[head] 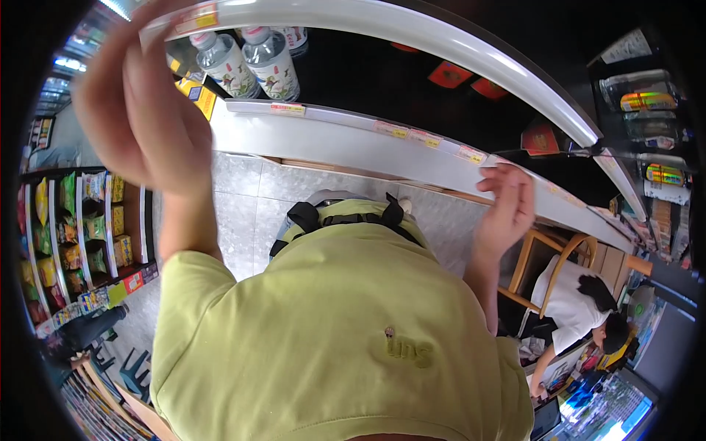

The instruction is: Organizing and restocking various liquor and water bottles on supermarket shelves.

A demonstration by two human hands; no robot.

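Note:
My left hand (pixel 149 116) is raised and motion-blurred at the upper left. Its fingers overlap the left end of the upper shelf edge (pixel 353 14), by a price label (pixel 197 20), and I cannot tell whether they touch or hold anything. Right of that hand, two clear plastic bottles (pixel 271 69) with pink caps and illustrated labels stand on the shelf below. My right hand (pixel 507 206), fingers loosely curled and a little apart, is at the white front edge of the lower shelf (pixel 342 138). Nothing shows in it. Contact with the edge is unclear.
Red packets (pixel 449 74) lie on the dark shelf. More bottles (pixel 645 99) stand at far right. A wooden chair (pixel 551 270) and a bending person in a white shirt (pixel 573 303) are at lower right. A snack rack (pixel 83 231) stands left, above dark green stools (pixel 135 372).

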